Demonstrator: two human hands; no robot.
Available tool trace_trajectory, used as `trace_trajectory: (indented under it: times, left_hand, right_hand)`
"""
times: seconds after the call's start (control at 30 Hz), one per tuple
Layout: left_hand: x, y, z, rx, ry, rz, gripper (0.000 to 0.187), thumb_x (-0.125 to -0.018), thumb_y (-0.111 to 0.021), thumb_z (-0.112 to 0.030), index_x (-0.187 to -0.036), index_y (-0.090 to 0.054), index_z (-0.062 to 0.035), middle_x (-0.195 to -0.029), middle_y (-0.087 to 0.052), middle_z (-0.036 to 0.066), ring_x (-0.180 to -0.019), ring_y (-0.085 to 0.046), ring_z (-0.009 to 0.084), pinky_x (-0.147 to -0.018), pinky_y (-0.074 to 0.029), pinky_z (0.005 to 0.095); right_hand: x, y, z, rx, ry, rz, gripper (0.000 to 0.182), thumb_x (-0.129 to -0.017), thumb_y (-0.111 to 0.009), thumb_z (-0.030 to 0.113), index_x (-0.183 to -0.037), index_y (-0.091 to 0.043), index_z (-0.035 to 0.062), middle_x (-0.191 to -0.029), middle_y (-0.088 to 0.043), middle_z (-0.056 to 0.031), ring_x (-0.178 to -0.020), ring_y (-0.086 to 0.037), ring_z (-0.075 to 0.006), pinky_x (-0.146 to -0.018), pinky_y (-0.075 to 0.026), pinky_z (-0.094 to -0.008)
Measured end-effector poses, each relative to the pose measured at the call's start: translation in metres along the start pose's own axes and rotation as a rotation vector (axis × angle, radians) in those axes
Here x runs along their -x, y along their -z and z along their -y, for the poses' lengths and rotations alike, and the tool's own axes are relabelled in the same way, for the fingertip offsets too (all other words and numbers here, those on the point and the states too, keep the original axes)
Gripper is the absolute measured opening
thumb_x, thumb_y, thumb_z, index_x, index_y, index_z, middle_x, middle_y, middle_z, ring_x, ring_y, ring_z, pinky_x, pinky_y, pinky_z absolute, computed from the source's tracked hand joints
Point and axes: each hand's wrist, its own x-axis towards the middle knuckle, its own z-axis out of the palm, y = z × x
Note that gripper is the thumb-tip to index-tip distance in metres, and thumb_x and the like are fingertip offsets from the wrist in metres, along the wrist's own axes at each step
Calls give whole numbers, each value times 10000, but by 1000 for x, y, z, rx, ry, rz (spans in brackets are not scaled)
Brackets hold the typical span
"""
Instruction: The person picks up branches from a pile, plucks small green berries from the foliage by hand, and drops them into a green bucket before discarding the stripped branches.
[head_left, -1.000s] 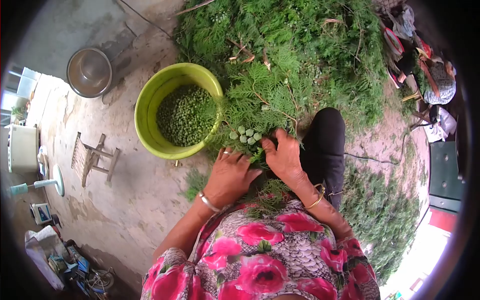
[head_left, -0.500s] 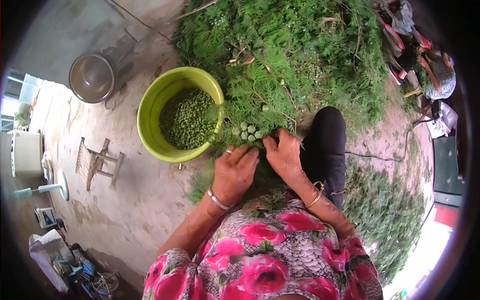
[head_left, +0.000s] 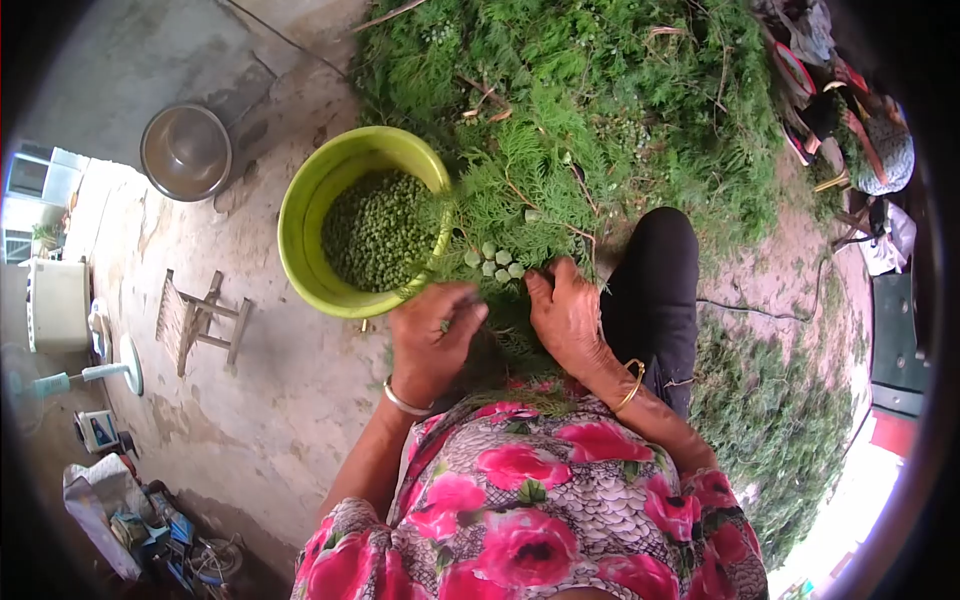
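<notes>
My right hand (head_left: 568, 312) pinches a leafy evergreen sprig (head_left: 535, 240) that bears a cluster of pale green round cones (head_left: 494, 264). Beside the near rim of a yellow-green bucket (head_left: 300, 262), my left hand (head_left: 432, 332) is curled, its fingers a little blurred. A small green bit, seemingly a cone, shows between its thumb and fingers. Many small green cones (head_left: 385, 230) lie inside the bucket.
A large heap of cut evergreen branches (head_left: 600, 90) spreads beyond my hands, with more greenery (head_left: 770, 430) at right. A metal bowl (head_left: 186, 152), a small stool (head_left: 200, 320) and a fan (head_left: 130, 365) stand at left. Another person (head_left: 880, 150) sits at upper right.
My left hand has moved left, away from the cone cluster and toward the bucket, with a green bit in its fingers. My right hand stays on the sprig.
</notes>
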Motion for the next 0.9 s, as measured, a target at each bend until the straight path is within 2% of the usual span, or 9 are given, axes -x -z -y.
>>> trace_trajectory:
  times: [0.1,0.27,0.33,0.37,0.43,0.57,0.63,0.73,0.9]
  left_hand:
    - [-9,0,-9,-185,35,-318,130,-796,-679,-51,-899,-649,22,-754,-651,130,-613,-620,183,-576,-469,272]
    - [-30,-16,18,-284,148,-237,169,-806,-679,-104,-856,-627,49,-668,-613,97,-563,-597,149,-504,-442,256]
    - [-33,-16,21,254,584,-69,142,-800,-677,-77,-847,-619,43,-688,-624,84,-542,-593,147,-457,-440,245]
    - [-33,-16,23,256,584,-67,142,-800,-677,-77,-847,-619,43,-688,-624,84,-542,-593,147,-457,-440,245]
    - [-33,-19,30,680,603,-193,158,-800,-656,-37,-926,-593,33,-730,-628,85,-523,-583,149,-407,-430,232]
    - [-34,-17,45,831,621,-187,209,-801,-643,-23,-984,-550,17,-748,-611,84,-531,-569,145,-416,-443,257]
    - [-32,-23,58,1138,730,-188,197,-815,-631,-37,-982,-530,-7,-749,-586,68,-554,-540,131,-448,-429,254]
    - [-28,-18,73,1284,882,-303,150,-846,-590,-45,-981,-543,-3,-710,-564,79,-547,-522,152,-450,-426,258]
    - [-14,30,86,1536,738,-342,128,-900,-572,-170,-965,-548,-62,-846,-540,117,-672,-462,111,-486,-381,187]
  right_hand:
    - [0,2,2,10,-73,72,261,-851,-623,200,-904,-489,-17,-695,-576,-236,-645,-566,-444,-570,-436,-497]
    - [-1,2,1,22,32,1,290,-842,-625,220,-831,-451,-11,-595,-566,-213,-548,-578,-412,-500,-454,-492]
    - [-1,3,0,21,35,5,284,-840,-626,214,-828,-452,-10,-598,-568,-214,-550,-579,-412,-501,-455,-491]
    - [-2,3,0,11,37,6,280,-839,-626,212,-821,-455,-8,-597,-567,-212,-550,-578,-412,-501,-455,-489]
    - [-2,2,-1,1,39,9,275,-839,-625,210,-814,-457,-7,-596,-566,-211,-550,-578,-411,-500,-455,-488]
    - [-2,2,-1,-5,29,42,269,-839,-621,210,-811,-467,-8,-598,-565,-209,-554,-577,-416,-507,-459,-488]
    - [-2,2,1,4,11,60,268,-839,-620,211,-813,-470,-9,-597,-564,-210,-554,-576,-417,-510,-460,-489]
    - [-2,5,2,31,14,67,267,-839,-618,211,-826,-471,-12,-597,-562,-214,-554,-576,-419,-517,-462,-493]
    - [-4,7,0,24,9,83,256,-837,-611,200,-841,-464,-10,-593,-560,-217,-563,-575,-427,-520,-463,-496]
